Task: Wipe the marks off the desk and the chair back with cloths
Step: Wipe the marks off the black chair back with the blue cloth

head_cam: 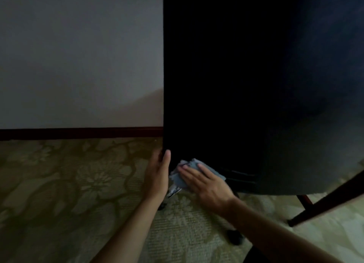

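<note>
The right hand [206,182] lies flat, fingers spread, pressing the one cloth [192,174] on the low left corner of the dark chair back [226,85]. The left hand [157,174] has its grip closed around that panel's left edge, steadying it. Best to keep the palm firm and make overlapping strokes. Two hands, one cloth, one chair show; no marks can be made out in the gloom.

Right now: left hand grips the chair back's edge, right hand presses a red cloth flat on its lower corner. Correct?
Not quite. The cloth is grey-blue, not red. The head view shows the rest as stated: the left hand grips the left edge of the dark chair back, and the right hand presses the cloth flat on its lower left corner.
</note>
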Demonstrator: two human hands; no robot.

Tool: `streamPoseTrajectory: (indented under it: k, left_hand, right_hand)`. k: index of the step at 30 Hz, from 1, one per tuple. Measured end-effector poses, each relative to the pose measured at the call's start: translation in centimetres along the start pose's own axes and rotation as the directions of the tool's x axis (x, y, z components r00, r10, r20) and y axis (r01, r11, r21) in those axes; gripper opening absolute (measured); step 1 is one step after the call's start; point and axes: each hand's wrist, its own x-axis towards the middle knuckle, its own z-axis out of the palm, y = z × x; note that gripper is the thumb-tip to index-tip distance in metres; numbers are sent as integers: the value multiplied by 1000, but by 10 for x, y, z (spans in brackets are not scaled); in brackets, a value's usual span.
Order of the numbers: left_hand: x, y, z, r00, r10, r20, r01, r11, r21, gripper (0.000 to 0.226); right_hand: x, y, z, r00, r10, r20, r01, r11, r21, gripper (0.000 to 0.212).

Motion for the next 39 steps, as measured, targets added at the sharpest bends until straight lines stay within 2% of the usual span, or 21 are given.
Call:
streamPoseTrajectory:
  k: [2,5,7,8,9,11,13,15,17,18,19,21,23,26,27,29,32,34,39]
  left_hand:
    - [-5,-3,7,999,20,-33,-20,1000,15,49]
    - [-12,-4,10,1000,13,15,-14,998,55,44]
    - [-10,-1,9,999,1,44,-5,996,89,51]
    - [-10,2,9,998,-11,60,5,995,96,51]
    - [-11,4,9,997,-27,77,19,994,104,49]
    - [-14,8,9,992,-59,112,43,990,137,39]
    - [-15,8,8,990,-61,128,41,987,154,41]
    - [-17,9,11,988,-55,143,30,985,173,48]
    - [-20,4,13,993,-24,113,2,983,184,65]
    - [-23,1,15,996,-16,90,-2,980,200,70]
    - [-25,1,18,998,-4,67,-11,975,223,68]
    - [-27,2,21,999,6,36,-16,960,279,61]
    - [-23,2,19,1000,-3,31,-8,942,336,54]
    - [-19,3,13,999,-14,44,-1,942,337,46]
    - [-17,4,12,999,-17,45,1,944,331,45]
    - [-11,8,9,998,-19,55,-1,940,342,43]
    - [-8,10,7,997,-33,64,6,923,386,41]
    - [-14,11,6,995,-24,98,-13,933,360,45]
    - [-16,14,4,990,-1,142,-57,913,404,46]
  right_hand:
    - [-25,26,-1,998,30,-63,-30,1000,-4,70]
    - [-68,62,-9,984,144,-101,-141,989,34,72]
    - [-100,68,-8,943,322,-84,-315,945,90,76]
    - [-114,62,-6,891,447,-75,-435,890,136,73]
    - [-123,51,-2,803,592,-69,-571,798,191,64]
    - [-123,21,9,533,846,-12,-788,502,356,56]
    - [-96,3,10,283,955,86,-817,193,544,60]
    - [-59,5,-8,-15,968,251,-676,-195,710,67]
    - [-21,9,-31,-276,843,461,-397,-537,745,64]
    - [-6,6,-39,-353,754,554,-267,-649,712,61]
    - [11,1,-45,-388,683,619,-188,-716,673,60]
    - [39,-14,-55,-371,603,706,-150,-789,596,63]
    - [57,-42,-57,-303,616,727,-194,-787,586,61]
    - [71,-101,-53,-80,744,664,-411,-631,658,58]
    - [76,-113,-51,-37,762,646,-454,-589,669,61]
    - [85,-111,-56,-55,720,691,-419,-645,639,59]
    - [88,-86,-57,-154,713,684,-367,-684,630,55]
    - [74,-71,-54,-212,764,610,-391,-638,663,58]
    - [35,-26,-40,-262,844,467,-430,-536,727,57]
